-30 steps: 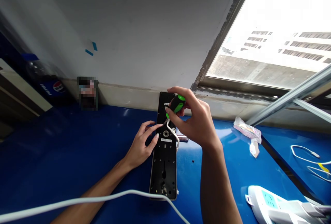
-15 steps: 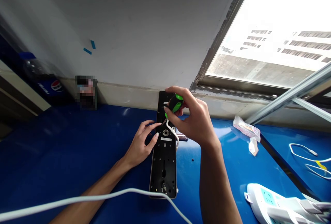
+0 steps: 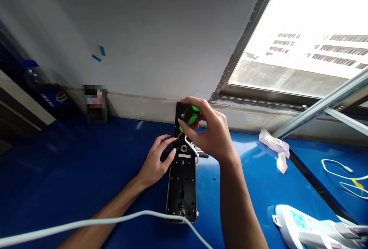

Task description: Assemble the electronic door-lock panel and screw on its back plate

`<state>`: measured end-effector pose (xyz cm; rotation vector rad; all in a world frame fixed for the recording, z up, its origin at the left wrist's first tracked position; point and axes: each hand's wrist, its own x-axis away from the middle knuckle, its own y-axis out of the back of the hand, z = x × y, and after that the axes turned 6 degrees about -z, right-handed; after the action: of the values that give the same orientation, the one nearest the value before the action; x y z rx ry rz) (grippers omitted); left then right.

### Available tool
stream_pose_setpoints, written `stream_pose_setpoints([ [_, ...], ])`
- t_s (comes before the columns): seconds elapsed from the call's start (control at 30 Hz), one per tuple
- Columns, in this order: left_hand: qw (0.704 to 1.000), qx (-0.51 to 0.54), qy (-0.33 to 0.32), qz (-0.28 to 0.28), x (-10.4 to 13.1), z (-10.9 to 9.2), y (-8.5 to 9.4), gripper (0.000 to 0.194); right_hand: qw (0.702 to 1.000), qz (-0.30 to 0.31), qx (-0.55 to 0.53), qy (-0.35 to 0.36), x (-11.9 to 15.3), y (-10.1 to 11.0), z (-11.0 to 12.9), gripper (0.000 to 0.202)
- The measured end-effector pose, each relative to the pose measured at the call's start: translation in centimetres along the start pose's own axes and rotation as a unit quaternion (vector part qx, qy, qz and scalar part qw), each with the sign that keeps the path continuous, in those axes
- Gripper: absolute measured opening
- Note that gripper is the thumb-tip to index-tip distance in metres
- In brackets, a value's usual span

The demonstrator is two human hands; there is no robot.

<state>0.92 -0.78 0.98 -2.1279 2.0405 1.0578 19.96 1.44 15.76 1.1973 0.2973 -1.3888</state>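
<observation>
A long black panel (image 3: 183, 180) with holes and small screws lies on the blue table. My right hand (image 3: 211, 132) is closed round a green and black screwdriver (image 3: 190, 117), whose tip points down at the panel's left edge. My left hand (image 3: 157, 160) rests at that edge, its fingers apart and its index fingertip beside the screwdriver tip; no object shows in it. A white cable (image 3: 192, 146) comes out of the panel near its round metal part. Part of a dark item (image 3: 202, 154) shows at the panel's right side.
A white cord (image 3: 115, 218) crosses the foreground. A white power strip (image 3: 299, 222) with plugs stands at lower right, near a plastic packet (image 3: 274, 143) and a coiled cable (image 3: 336, 164). A bottle (image 3: 51, 95) stands at the left. A tiny dark piece (image 3: 214, 178) lies right of the panel.
My right hand and the screwdriver have shifted slightly left, so the tip is now nearer the panel's left edge and my left index finger. My left hand has hardly moved.
</observation>
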Motion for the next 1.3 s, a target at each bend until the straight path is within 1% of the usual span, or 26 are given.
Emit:
stream_pose_setpoints([
  [0.2,1.000,-0.001,0.005,-0.001,-0.1,-0.2,0.0,0.035,0.999,-0.005,0.021,0.025,0.1,-0.2,-0.1,0.041],
  [0.3,1.000,0.006,0.009,-0.002,0.0,-0.2,0.0,0.034,0.998,-0.016,0.043,0.032,0.0,-0.8,0.1,0.039],
  [0.4,0.999,0.032,0.019,0.002,0.0,-0.1,-0.1,0.035,0.995,-0.058,0.081,0.024,-0.1,-2.0,0.3,0.034],
  [0.47,0.996,0.073,0.040,0.011,0.0,-0.1,-0.2,0.037,0.991,-0.095,0.089,0.004,-0.2,-2.8,0.5,0.030],
  [0.5,0.993,0.100,0.054,0.017,-0.1,-0.1,-0.2,0.038,0.992,-0.100,0.082,-0.004,-0.2,-3.1,0.6,0.025],
  [0.57,0.984,0.156,0.084,0.030,-0.1,-0.1,-0.3,0.042,0.995,-0.078,0.055,-0.014,-0.3,-3.2,0.9,0.017],
  [0.7,0.969,0.216,0.111,0.041,-0.2,-0.2,-0.3,0.048,1.000,0.010,-0.001,-0.021,-0.4,-2.3,1.8,0.035],
  [0.77,0.967,0.223,0.114,0.038,-0.3,-0.2,-0.3,0.050,0.999,0.027,-0.004,-0.025,-0.5,-1.9,2.2,0.041],
  [0.83,0.966,0.226,0.116,0.037,-0.3,-0.1,-0.4,0.050,0.999,0.015,0.022,-0.030,-0.5,-1.8,2.4,0.037],
  [0.93,0.967,0.226,0.112,0.036,-0.3,0.0,-0.4,0.048,0.996,-0.030,0.076,-0.022,-0.5,-2.1,2.3,0.023],
  [1.0,0.968,0.222,0.109,0.035,-0.2,0.0,-0.4,0.047,0.994,-0.055,0.095,-0.008,-0.5,-2.4,2.0,0.023],
  [1.07,0.968,0.220,0.111,0.034,-0.2,0.0,-0.4,0.046,0.993,-0.065,0.094,0.001,-0.4,-2.6,1.7,0.020],
  [1.13,0.968,0.222,0.114,0.035,-0.2,0.0,-0.4,0.045,0.995,-0.059,0.083,0.002,-0.4,-2.7,1.5,0.016],
  [1.17,0.967,0.223,0.114,0.036,-0.3,-0.1,-0.4,0.045,0.996,-0.053,0.076,0.002,-0.4,-2.7,1.5,0.017],
  [1.23,0.967,0.225,0.113,0.037,-0.3,-0.1,-0.3,0.045,0.997,-0.038,0.065,0.005,-0.4,-2.6,1.5,0.028],
  [1.3,0.967,0.226,0.112,0.038,-0.3,-0.1,-0.3,0.046,0.998,-0.023,0.054,0.009,-0.5,-2.3,1.7,0.035],
])
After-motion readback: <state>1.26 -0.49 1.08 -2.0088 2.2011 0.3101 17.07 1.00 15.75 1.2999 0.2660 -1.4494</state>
